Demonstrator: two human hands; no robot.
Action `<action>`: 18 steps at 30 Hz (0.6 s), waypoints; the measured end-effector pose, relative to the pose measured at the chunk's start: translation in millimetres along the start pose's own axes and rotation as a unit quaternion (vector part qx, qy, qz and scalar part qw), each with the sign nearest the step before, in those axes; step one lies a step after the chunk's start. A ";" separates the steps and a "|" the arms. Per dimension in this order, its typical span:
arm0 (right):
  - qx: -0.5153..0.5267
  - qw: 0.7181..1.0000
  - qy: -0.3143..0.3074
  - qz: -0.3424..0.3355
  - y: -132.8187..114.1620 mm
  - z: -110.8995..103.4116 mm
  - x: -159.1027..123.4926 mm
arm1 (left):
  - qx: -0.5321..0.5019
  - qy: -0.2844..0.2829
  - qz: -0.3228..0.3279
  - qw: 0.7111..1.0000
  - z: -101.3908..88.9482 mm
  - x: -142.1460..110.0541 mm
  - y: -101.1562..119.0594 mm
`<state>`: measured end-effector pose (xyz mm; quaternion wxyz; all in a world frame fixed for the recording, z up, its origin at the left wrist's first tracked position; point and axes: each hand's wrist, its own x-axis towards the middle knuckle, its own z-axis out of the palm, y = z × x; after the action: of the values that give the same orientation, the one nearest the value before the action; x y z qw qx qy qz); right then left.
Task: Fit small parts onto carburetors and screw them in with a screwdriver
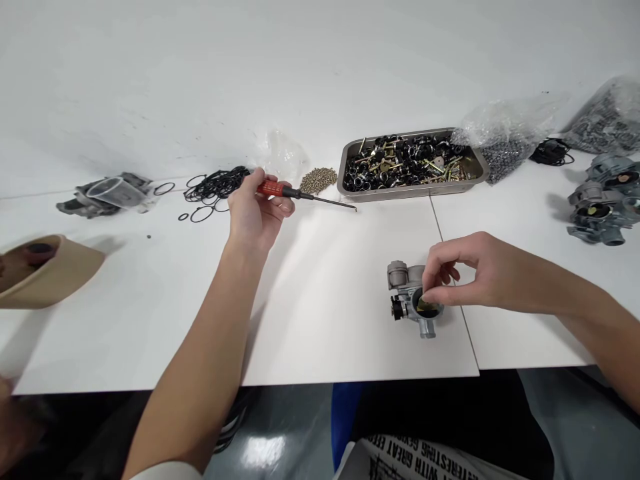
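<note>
My left hand [257,212] is closed around the red handle of a screwdriver [274,189]. Its thin shaft points right over the white table, and a tiny brass-coloured piece, perhaps a screw, shows at the tip. A grey metal carburetor [427,327] rests on the tabletop near the front edge. Over its round bore, my right hand [463,270] has thumb and fingertips pinched together, touching the carburetor. A brass-coloured plate [425,307] shows in the bore under the thumb. What the pinch holds, if anything, is hidden.
Behind stand a metal tray [415,192] of mixed small parts, a pile of brass screws [319,180] and black rubber rings [217,185]. Bagged parts [505,157] and more carburetors [597,207] are at right. Another person's hand [15,427] shows at lower left, near a beige container [75,270].
</note>
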<state>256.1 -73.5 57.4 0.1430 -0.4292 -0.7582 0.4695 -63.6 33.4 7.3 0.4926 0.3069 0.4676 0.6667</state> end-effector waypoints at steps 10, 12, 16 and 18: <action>0.015 1.000 -0.027 0.001 5.8 5.7 2.4 | -0.005 -0.002 0.003 1.000 0.1 -0.3 0.9; 0.011 0.999 -0.028 0.009 7.0 6.7 3.6 | -0.008 -0.004 -0.001 1.000 -1.1 0.8 0.4; 0.026 0.999 -0.020 0.027 10.1 8.1 7.5 | -0.025 -0.006 0.000 1.000 -0.2 0.7 0.3; 0.040 0.998 -0.028 0.027 12.1 7.7 10.2 | -0.036 0.001 -0.001 0.999 2.2 -1.5 2.0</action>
<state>251.5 -67.8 41.4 0.1264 -0.4301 -0.7307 0.5149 -61.9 32.5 10.1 0.5032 0.2880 0.4444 0.6829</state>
